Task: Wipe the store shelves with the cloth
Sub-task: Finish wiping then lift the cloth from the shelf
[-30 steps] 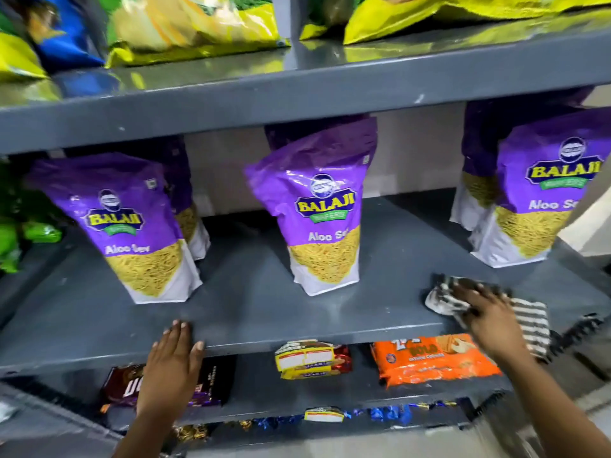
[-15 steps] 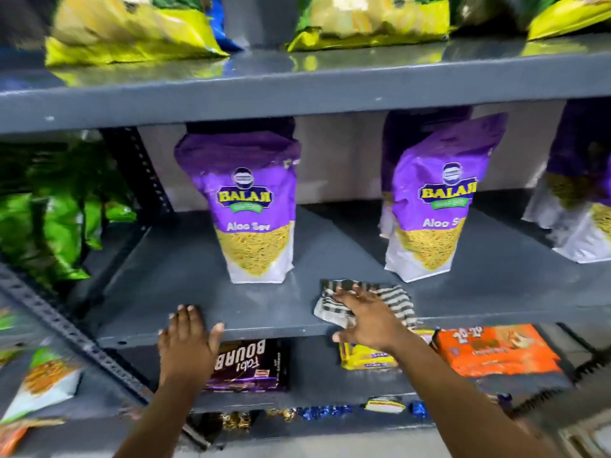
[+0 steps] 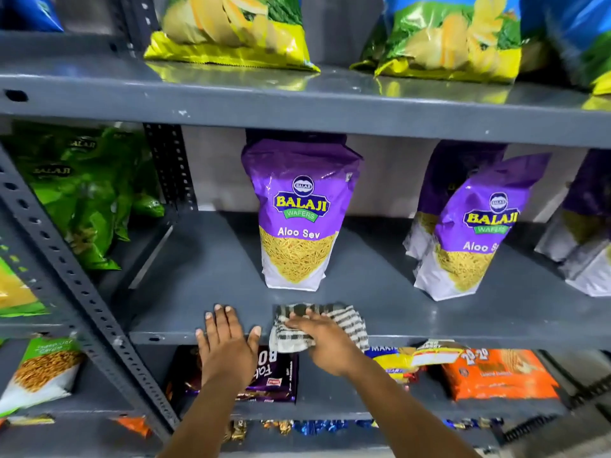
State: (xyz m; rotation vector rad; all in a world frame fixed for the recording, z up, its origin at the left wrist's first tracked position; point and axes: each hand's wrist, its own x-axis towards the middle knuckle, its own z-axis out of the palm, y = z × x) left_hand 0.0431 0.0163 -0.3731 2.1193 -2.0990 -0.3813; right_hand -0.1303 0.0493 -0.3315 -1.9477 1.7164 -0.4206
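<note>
A black-and-white striped cloth (image 3: 347, 320) lies on the front edge of the grey middle shelf (image 3: 205, 285), partly hanging over the lip. My right hand (image 3: 325, 342) presses flat on the cloth and grips it. My left hand (image 3: 226, 345) rests open on the shelf's front edge, just left of the cloth, fingers spread and not touching it. A purple Aloo Sev pouch (image 3: 299, 219) stands upright right behind the cloth.
More purple pouches (image 3: 469, 236) stand to the right on the same shelf. Green snack bags (image 3: 86, 193) sit at the left beyond a perforated upright (image 3: 79, 292). Chip bags (image 3: 231, 28) line the upper shelf. Biscuit packs (image 3: 496, 375) lie on the lower shelf.
My right hand has slid the cloth leftward along the shelf's front edge, from the far right to beside my left hand. The view has swung left with it.
</note>
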